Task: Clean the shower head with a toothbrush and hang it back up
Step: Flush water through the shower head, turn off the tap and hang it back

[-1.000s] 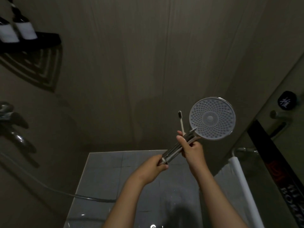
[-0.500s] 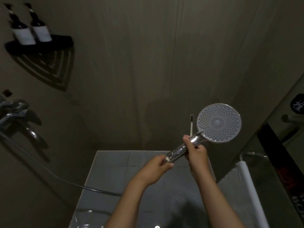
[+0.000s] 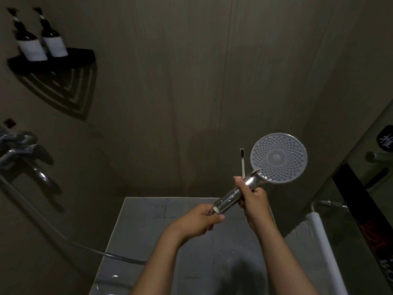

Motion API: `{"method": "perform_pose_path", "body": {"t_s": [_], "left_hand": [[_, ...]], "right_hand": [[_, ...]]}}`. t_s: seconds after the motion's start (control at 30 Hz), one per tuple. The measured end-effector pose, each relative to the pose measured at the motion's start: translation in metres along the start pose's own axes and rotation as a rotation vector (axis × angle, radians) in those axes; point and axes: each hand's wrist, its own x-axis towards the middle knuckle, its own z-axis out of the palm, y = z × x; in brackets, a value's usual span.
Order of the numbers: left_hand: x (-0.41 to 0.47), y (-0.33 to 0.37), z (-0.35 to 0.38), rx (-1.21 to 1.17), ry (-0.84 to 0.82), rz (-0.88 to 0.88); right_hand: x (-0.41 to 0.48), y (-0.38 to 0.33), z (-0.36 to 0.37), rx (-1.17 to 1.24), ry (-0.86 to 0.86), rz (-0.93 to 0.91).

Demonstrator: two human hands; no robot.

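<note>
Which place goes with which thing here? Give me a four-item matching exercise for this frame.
Things:
1 shower head
2 toothbrush
3 bottles
4 faucet

Places:
A on the corner shelf
B gripped by left hand and right hand
C at far left, below the shelf
D upright in the right hand

Pairs: 1-B, 2-D, 3-A, 4-C

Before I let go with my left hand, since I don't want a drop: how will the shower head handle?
Probably top-heavy: the shower head spreads wide above the right hand, which also holds the toothbrush. Its chrome handle looks glossy, so likely slippery. The hose trailing left may tug it.
</note>
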Motion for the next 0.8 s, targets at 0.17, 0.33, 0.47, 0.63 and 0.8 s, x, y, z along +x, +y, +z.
{"method": "perform_pose_path", "body": {"t_s": [0.17, 0.33, 0.47, 0.63, 0.8], "left_hand": [[-0.005, 0.008, -0.003, -0.100, -0.070, -0.009], [-0.012, 0.010, -0.005, -0.088, -0.101, -0.001], [-0.018, 0.011, -0.008, -0.142, -0.153, 0.000], [-0.020, 0.000, -0.009, -0.111, -0.081, 0.014], [-0.014, 0.008, 0.000, 0.040, 0.055, 0.144]], "right_hand": [[-0.005, -0.007, 0.003, 0.055, -0.002, 0.003], [-0.011, -0.011, 0.004, 0.112, -0.003, 0.014], [-0.013, -0.011, 0.005, 0.163, -0.023, -0.002], [-0.011, -0.021, 0.002, 0.227, -0.031, -0.034], [-0.008, -0.015, 0.006, 0.189, -0.030, -0.052]]}}
